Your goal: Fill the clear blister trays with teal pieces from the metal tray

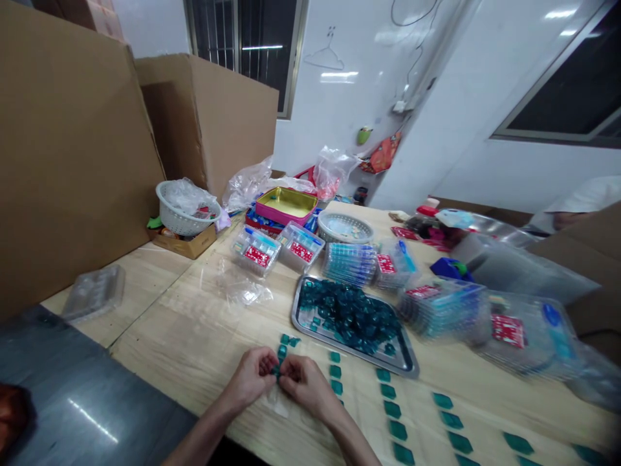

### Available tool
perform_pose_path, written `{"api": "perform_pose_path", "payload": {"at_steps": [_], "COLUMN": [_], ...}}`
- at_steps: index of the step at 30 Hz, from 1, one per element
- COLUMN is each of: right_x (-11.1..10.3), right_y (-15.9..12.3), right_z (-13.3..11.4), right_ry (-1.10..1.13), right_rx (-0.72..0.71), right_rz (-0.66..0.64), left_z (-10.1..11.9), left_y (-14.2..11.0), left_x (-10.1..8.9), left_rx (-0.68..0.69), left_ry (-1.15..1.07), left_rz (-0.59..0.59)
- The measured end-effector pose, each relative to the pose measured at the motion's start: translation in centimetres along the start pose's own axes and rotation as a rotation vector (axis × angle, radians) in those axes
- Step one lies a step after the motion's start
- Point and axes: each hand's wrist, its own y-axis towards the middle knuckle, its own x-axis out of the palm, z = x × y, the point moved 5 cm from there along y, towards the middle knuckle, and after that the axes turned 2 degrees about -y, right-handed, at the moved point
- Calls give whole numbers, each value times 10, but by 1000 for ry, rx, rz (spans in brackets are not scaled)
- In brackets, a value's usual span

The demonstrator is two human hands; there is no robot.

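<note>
Teal and mostly hidden, a small piece (276, 371) is being pinched by the left hand (255, 377) and right hand (305, 383) near the front edge of the desk (169, 336). Smooth faces are likely offering little grip, so a loosening pinch could let it slip, while the right forearm (348, 427), lying close to a row of squarish pieces (335, 371), could nudge them askew. Behind, a rimmed metal tray (413, 367) is holding a jumbled, glossy heap (349, 312).
</note>
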Motion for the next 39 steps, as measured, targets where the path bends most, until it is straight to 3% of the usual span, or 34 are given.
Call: {"api": "perform_pose_path", "payload": {"at_steps": [6, 11, 14, 19, 23, 26, 32, 36, 39], "right_x": [4, 11, 15, 26, 27, 24, 24, 23, 21], "right_y": [0, 0, -3, -9, -9, -8, -6, -4, -5], "right_z": [5, 9, 8, 6, 8, 8, 11, 12, 11], "right_ry": [253, 537, 588, 526, 385, 321, 333, 250, 228], "right_rx": [18, 102, 149, 173, 127, 101, 104, 69, 93], "right_rz": [-7, -82, -118, -166, -71, -6, -5, 54, 44], "left_z": [1, 3, 4, 6, 11, 14, 10, 16, 14], "left_y": [-1, -1, -4, -11, -13, -13, -12, -16, -17], "left_x": [0, -4, -6, -10, -11, -9, -5, -1, -2], "left_rx": [38, -21, -74, -80, -36, 8, 24, 149, 159], "left_ry": [-82, -29, 56, 224, 407, 431, 401, 536, 486], "left_rz": [-51, -36, -52, -87, -30, -1, 34, 90, 84]}}
